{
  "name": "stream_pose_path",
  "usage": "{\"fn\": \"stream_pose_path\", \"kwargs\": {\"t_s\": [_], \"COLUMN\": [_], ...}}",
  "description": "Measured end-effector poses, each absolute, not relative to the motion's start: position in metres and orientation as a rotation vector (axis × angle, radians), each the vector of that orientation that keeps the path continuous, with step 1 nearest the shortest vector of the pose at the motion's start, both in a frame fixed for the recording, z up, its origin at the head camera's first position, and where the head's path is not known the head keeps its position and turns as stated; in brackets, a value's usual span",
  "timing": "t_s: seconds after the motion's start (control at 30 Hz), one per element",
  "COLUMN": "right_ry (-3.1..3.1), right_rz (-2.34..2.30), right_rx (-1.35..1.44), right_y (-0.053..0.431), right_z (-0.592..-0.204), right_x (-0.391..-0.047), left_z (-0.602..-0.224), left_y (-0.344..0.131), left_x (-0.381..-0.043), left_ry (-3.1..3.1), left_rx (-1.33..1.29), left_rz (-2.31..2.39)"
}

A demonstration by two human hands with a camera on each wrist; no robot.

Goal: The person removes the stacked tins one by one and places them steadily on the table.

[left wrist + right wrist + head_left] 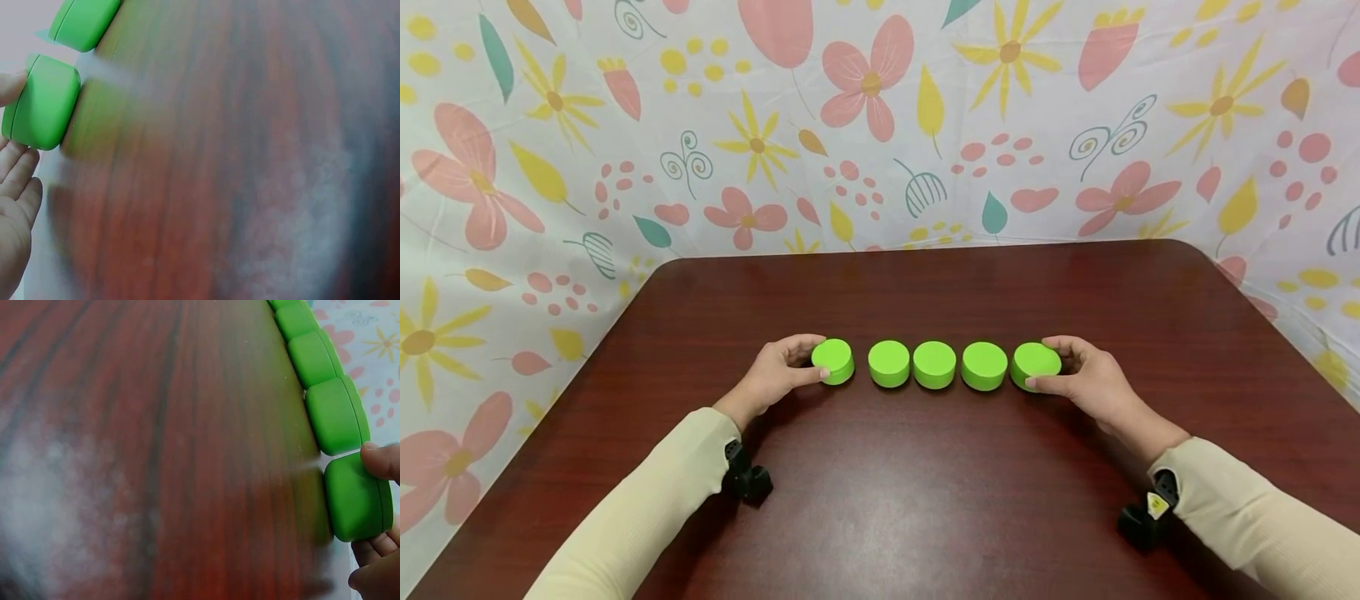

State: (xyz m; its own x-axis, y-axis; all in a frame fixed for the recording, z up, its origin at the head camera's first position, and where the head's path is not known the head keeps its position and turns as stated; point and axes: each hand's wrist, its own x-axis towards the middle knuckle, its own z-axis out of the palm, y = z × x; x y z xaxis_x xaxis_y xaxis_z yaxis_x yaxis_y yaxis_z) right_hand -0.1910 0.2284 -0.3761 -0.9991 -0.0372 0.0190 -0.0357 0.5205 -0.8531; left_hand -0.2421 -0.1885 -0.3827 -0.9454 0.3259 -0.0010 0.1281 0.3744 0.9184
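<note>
Round green lidded containers stand in a row across the table. At the row's left end, my left hand [777, 372] pinches one green container [833, 358] between thumb and fingers. My right hand [1096, 385] grips the rightmost green container [1037, 359] the same way. Between them stand three more: a left one [889, 362], a middle one [934, 362] and a right one [984, 364]. The gap beside the left-held container is wider than the others. A thin lid seam shows on the held container [47, 103] in the left wrist view and on its counterpart [356, 497] in the right wrist view.
The dark reddish-brown wooden table [880, 483] has rounded far corners. Behind it hangs a white cloth [880, 192] with flowers and leaves. A black wrist camera is strapped at the left sleeve [647, 500] and another at the right sleeve [1247, 500].
</note>
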Motion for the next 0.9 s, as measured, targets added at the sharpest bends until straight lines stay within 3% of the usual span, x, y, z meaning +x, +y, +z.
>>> {"fn": "stream_pose_path", "kwargs": {"t_s": [0.9], "right_ry": [2.732], "right_rz": [-1.55], "right_rx": [-0.045], "right_y": [0.228], "right_z": [-0.377], "right_x": [-0.189], "left_z": [-0.382], "left_y": [-0.178], "left_x": [-0.243], "left_ry": [2.407], "left_rx": [0.463], "left_rz": [1.664]}}
